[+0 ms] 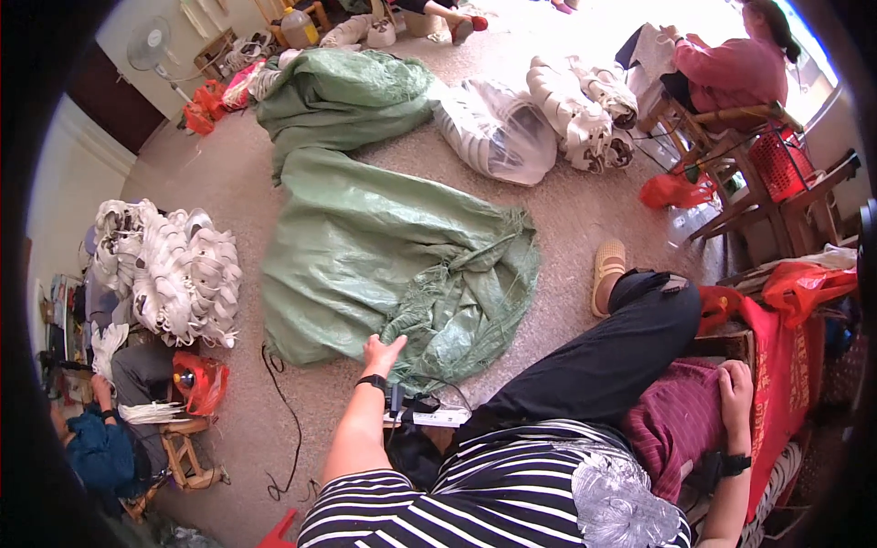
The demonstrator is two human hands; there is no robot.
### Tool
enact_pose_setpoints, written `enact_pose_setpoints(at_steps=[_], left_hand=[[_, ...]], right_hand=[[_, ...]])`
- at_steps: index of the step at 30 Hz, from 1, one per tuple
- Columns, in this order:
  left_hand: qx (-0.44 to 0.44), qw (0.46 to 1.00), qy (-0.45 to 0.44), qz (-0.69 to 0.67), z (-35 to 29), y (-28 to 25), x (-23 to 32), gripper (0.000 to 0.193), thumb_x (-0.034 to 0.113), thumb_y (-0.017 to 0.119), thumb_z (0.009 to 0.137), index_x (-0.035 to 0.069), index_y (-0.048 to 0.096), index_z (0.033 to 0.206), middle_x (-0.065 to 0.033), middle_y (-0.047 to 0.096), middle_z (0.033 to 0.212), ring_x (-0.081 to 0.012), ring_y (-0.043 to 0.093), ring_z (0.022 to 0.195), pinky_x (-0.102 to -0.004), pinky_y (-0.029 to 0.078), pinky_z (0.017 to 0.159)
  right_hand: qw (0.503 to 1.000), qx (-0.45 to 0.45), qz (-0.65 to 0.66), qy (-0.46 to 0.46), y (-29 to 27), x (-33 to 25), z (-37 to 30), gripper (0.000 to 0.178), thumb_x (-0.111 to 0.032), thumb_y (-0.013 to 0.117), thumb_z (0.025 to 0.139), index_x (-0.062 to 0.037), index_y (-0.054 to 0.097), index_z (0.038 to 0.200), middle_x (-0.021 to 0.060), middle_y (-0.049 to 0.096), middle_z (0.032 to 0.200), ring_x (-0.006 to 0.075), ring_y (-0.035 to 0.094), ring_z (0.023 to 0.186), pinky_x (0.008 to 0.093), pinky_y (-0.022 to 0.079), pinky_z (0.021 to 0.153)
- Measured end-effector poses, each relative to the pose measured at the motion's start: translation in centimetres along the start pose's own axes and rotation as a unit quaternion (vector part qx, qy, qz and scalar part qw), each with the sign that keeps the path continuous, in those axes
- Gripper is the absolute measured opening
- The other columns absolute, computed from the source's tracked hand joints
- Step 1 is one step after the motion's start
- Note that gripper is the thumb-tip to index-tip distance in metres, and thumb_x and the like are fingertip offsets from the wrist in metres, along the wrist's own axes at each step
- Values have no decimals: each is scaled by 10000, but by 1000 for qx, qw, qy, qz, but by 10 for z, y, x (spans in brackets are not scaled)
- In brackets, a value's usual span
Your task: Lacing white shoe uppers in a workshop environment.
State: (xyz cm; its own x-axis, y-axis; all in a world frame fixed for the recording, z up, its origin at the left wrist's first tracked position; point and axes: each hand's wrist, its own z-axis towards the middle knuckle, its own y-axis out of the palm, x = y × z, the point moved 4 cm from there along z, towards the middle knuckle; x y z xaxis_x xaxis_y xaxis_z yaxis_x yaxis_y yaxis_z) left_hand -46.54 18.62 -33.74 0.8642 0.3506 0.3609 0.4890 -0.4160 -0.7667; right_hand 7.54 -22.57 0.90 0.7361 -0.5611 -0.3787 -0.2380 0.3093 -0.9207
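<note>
A large green woven sack [365, 247] lies on the floor in front of me, bulging, its frayed mouth bunched at the near right. My left hand [384, 354] reaches to the sack's near edge, thumb held apart from the fingers; it seems to touch the fabric without gripping it. The fingertips are partly hidden. My right hand [734, 388] rests at the edge of a maroon striped cloth [671, 411] beside my thigh, holding nothing that I can see. Below my left wrist a white power strip or board [438, 417] sticks out, partly covered.
Another green sack [347, 100], a clear bag of white pieces [498, 132] and bundled white pieces [580, 110] lie beyond. More bundles [183, 269] stand left, near a seated person [105, 447]. Another person [731, 64] sits far right. A black cord [294, 429] crosses the floor.
</note>
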Motion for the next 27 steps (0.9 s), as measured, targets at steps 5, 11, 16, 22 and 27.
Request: enact_pose_setpoints(at_steps=[5, 11, 16, 22, 27], left_hand=[[-23, 1000, -5, -16, 6, 46, -29, 795, 349, 802, 708, -32, 467, 1319, -230, 585, 1257, -330, 568, 1170, -385, 450, 1000], [-295, 847, 28, -442, -34, 4, 43, 346, 211, 723, 816, 20, 646, 1093, -80, 675, 1057, -176, 612, 951, -335, 465, 877], [-144, 808, 99, -562, 3, -136, -20, 252, 213, 689, 863, 75, 651, 1071, -52, 665, 1062, -179, 589, 1004, -338, 426, 950], [18, 788, -9, -616, 37, -265, -158, 294, 285, 585, 934, 36, 638, 1081, -85, 665, 1083, -227, 622, 994, -403, 478, 897], [379, 914, -129, 59, 20, -249, -161, 368, 302, 598, 904, 9, 603, 1126, -190, 643, 1105, -343, 613, 1011, -483, 477, 869]], right_hand=[[999, 6, 31, 10, -8, -9, -3, 59, -50, 554, 863, -2, 580, 885, 117, 584, 916, 275, 542, 921, 355, 426, 873], [999, 27, -5, 23, -17, -3, -19, 56, -49, 559, 859, -2, 582, 879, 117, 594, 925, 271, 544, 940, 351, 423, 888], [999, 36, 8, 18, -13, -1, -17, 58, -52, 558, 860, -4, 586, 878, 121, 598, 927, 274, 546, 948, 356, 424, 894], [999, 40, 29, 17, -8, 3, -11, 65, -41, 552, 864, 0, 595, 889, 123, 600, 933, 275, 559, 944, 359, 438, 885], [998, 41, 40, 11, -7, 0, -11, 62, -35, 548, 866, -5, 595, 894, 117, 601, 944, 268, 551, 964, 353, 426, 904]])
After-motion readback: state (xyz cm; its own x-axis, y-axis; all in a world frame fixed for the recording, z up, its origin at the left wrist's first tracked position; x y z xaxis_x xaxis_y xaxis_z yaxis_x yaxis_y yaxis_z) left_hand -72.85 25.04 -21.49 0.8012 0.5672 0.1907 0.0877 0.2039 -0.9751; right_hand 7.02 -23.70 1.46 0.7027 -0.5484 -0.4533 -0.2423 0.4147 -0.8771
